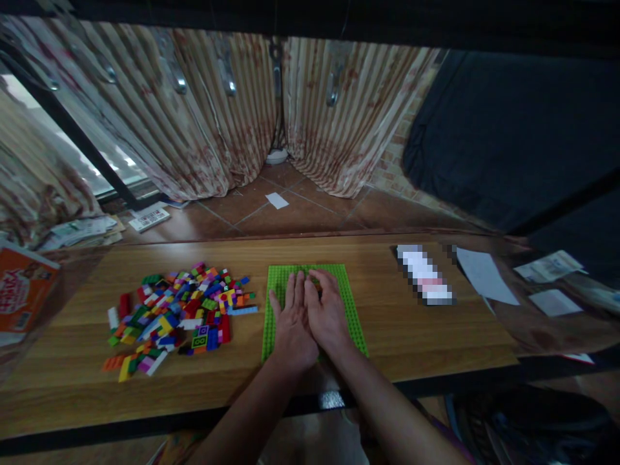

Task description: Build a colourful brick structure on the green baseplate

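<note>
A green studded baseplate lies on the wooden table. My left hand rests on it, palm down, with the fingers stretched forward and the thumb side close to my right hand. My right hand lies against it, also palm down, its fingers loosely bent at the tips. Neither hand shows anything held, though the palms are hidden. To the left is a loose pile of colourful building bricks, nearest to my left hand. A light blue long brick sticks out from the pile towards the baseplate.
A pixelated flat object lies at the table's right, near white paper. An orange box stands beyond the left edge. Metal hooks hang from a dark bar above the table. Curtains hang behind.
</note>
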`<state>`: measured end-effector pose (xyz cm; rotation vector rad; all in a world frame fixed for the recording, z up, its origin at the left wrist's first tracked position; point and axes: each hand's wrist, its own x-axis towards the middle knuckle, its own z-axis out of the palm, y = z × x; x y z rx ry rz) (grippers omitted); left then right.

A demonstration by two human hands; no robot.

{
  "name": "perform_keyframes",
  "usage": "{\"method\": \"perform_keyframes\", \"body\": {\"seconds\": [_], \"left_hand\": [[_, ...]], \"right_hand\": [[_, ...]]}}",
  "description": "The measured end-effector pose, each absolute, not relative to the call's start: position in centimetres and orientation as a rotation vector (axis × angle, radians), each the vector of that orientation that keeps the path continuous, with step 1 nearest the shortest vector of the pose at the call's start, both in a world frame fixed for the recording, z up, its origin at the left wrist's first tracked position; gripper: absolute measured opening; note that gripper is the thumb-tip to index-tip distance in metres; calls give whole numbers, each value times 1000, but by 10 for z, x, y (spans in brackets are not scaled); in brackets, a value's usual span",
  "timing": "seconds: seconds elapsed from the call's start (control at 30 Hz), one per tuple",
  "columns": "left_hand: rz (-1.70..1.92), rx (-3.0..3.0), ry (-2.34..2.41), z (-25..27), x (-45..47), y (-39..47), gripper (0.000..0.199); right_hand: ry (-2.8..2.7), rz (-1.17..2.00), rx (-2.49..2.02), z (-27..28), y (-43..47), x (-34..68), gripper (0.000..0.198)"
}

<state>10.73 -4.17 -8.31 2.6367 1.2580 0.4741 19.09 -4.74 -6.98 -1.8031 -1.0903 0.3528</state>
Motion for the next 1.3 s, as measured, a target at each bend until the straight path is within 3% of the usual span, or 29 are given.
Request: {"method": "perform_keyframes", "body": {"seconds": [0.5,0.9,1.1,1.3], "left_hand": [[652,2669,1124,-96,102,-39,63],[535,2427,1229,-72,110,-44,63],[886,2129,1245,-58,90,-22,55],[923,1941,1313,-59,75,0,49]], "right_hand": [[-1440,391,-2006,-58,-50,182,58],[-1110,635,-1704,-69,-45,211,50],[-653,641,-1626,-70,-44,252,46],[-920,554,-1778,-63,-55,256,34]]}}
